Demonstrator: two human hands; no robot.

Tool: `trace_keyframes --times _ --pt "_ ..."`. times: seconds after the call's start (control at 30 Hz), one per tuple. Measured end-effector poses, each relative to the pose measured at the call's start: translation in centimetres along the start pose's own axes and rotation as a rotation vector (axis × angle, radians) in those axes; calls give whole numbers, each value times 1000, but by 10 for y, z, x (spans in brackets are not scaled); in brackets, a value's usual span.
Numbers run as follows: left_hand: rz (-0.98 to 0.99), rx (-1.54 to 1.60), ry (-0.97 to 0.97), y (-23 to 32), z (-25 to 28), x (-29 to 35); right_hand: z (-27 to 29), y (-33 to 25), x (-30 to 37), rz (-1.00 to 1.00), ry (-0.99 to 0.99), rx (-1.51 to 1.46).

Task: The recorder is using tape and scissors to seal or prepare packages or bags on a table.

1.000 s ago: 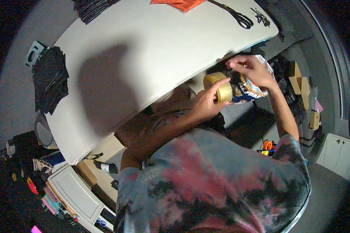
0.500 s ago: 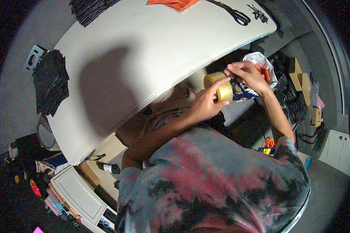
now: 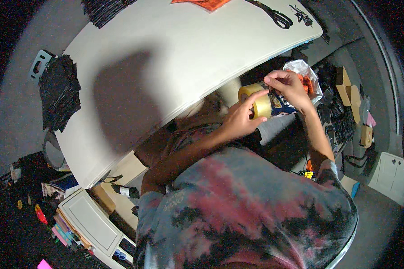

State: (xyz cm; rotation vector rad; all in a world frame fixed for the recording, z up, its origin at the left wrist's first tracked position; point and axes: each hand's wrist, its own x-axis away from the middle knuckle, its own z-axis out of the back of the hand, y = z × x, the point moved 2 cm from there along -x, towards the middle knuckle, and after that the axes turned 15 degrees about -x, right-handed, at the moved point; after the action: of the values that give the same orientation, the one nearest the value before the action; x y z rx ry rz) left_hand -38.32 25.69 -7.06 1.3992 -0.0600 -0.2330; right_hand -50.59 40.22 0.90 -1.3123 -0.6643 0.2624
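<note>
The left hand (image 3: pixel 238 123) is closed around a roll of tape (image 3: pixel 255 101), held beyond the bench (image 3: pixel 175 67) edge. The right hand (image 3: pixel 289 87) pinches, probably, the tape's loose end against a crinkly packet (image 3: pixel 307 74). The roll is light and stiff, best gripped by its rim.

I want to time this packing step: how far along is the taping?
Done: nothing sealed that I can see. In hand: the left hand grips the clear packing-tape roll, and the right hand pinches at its edge, against a clear plastic bag with orange contents. Left: tape on the bag.
</note>
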Motion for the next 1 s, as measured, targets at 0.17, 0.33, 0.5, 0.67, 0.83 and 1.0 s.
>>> trace_keyframes --times 0.17,0.33,0.5,0.67,0.83,1.0 --pt "-20 123 19 -5 -3 -3 -4 6 1 228 37 -19" --pt "-21 143 65 -21 -17 -8 -11 2 4 386 106 84" --pt "-5 120 79 -32 -30 -18 -10 -1 10 466 159 166" --pt "97 68 314 -40 -30 -51 -25 -43 40 950 149 413" --pt "88 195 265 -30 -37 -51 12 -36 1 735 271 249" --pt "-29 293 216 -24 -50 -46 29 -15 -65 551 153 243"
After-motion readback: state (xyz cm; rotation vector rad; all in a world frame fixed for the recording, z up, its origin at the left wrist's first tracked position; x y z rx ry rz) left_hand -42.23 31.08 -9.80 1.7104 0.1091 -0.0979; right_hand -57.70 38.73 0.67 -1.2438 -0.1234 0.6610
